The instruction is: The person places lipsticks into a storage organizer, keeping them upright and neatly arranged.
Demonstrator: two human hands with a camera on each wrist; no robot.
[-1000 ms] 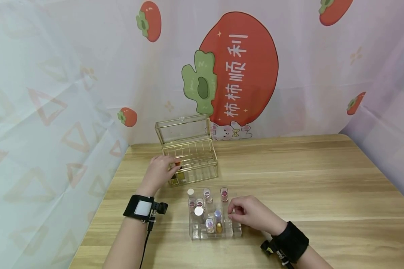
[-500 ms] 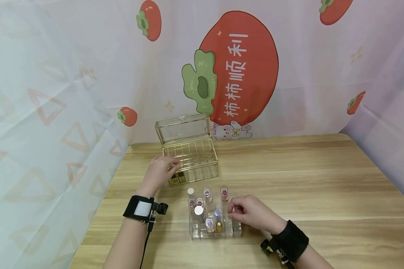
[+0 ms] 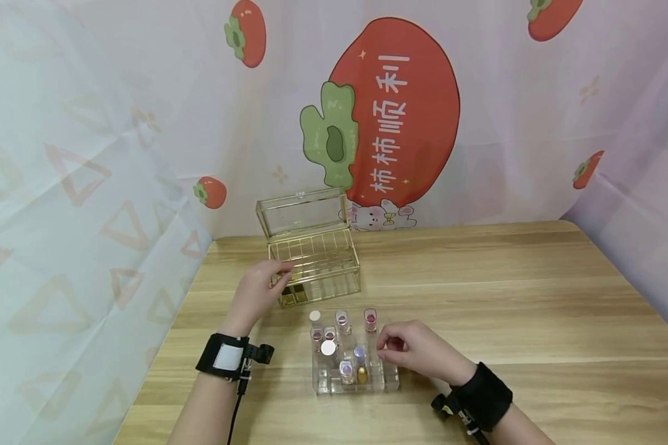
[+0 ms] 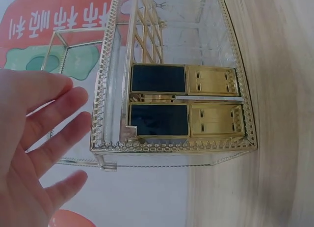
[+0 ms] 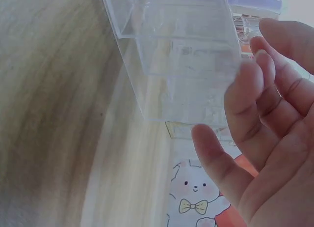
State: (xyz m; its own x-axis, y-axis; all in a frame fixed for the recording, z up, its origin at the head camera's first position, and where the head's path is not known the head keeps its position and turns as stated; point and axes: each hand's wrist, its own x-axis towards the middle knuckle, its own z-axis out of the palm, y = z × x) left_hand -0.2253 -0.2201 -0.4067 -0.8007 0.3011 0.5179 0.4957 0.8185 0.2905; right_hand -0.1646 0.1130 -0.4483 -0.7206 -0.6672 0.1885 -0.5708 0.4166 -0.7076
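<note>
Two black-and-gold lipstick tubes stand side by side at the left end of a gold-edged clear glass box, whose lid is raised. Over that end of the box hovers my left hand, fingers apart and holding nothing. In the left wrist view its fingertips are beside the box's top rim. My right hand hangs loosely curled at the right side of a clear stepped lipstick stand, also with nothing in it. Several lipsticks stand there, among them a pink-red one and a gold-topped one.
White-capped tubes stand in the left part of the stand. The glass box's lid leans back toward the printed backdrop. A wooden table bears everything. Both wrists wear black camera straps.
My left hand lowered a lipstick with an orange-red end into the glass box, let it go and drew slightly back to the left. My right hand stays almost still.
</note>
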